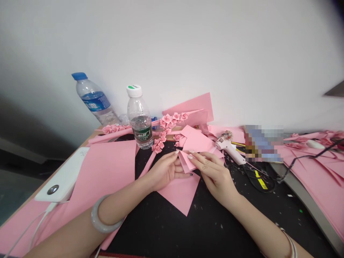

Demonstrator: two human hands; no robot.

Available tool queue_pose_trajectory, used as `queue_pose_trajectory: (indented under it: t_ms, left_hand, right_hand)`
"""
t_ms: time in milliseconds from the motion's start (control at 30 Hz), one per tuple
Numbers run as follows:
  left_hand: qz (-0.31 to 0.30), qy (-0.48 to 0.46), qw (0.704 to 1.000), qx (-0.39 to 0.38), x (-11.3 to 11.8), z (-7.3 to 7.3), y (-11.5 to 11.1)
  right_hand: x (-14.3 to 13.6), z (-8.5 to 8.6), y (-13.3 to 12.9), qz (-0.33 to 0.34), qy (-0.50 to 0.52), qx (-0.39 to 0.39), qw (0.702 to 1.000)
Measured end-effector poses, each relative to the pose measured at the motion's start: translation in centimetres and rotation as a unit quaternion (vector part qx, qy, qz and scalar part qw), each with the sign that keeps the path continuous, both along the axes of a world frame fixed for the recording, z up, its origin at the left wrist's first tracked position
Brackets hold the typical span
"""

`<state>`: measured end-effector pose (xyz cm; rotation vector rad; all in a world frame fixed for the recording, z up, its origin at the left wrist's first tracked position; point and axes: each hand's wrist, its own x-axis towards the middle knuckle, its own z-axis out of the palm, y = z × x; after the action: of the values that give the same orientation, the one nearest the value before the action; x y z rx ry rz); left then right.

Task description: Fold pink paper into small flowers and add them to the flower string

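Note:
Between my two hands, just above the black mat (215,222), is a small piece of folded pink paper (187,162). My left hand (167,171) grips its left edge with thumb and fingers. On the other side my right hand (215,172) pinches the top and right edge of the same piece. A flat pink paper square (180,193) lies on the mat beneath my left hand. Behind the hands, folded pink paper flowers (159,141) sit along rolled paper stems, next to more pink paper squares (197,139).
A clear water bottle (139,122) stands behind my left hand; a blue-capped bottle (94,100) leans at the wall. To the left lie large pink sheets (107,168) and a white power bank (63,175) with a cable. A glue gun (229,148) and black cord lie right.

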<state>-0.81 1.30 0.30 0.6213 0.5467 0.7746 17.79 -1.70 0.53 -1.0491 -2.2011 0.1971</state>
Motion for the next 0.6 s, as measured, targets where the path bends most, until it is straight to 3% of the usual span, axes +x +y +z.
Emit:
queue_pose_trajectory:
  t_ms: [200,600]
  left_hand:
    - [0.036,0.037,0.997,0.049,0.18,-0.16,0.01]
    - [0.041,0.117,0.986,0.109,0.19,-0.94,-0.23]
  right_hand:
    - [-0.36,0.3,-0.23,0.035,-0.035,-0.026,0.998]
    - [-0.98,0.74,-0.6,0.051,-0.079,-0.07,0.993]
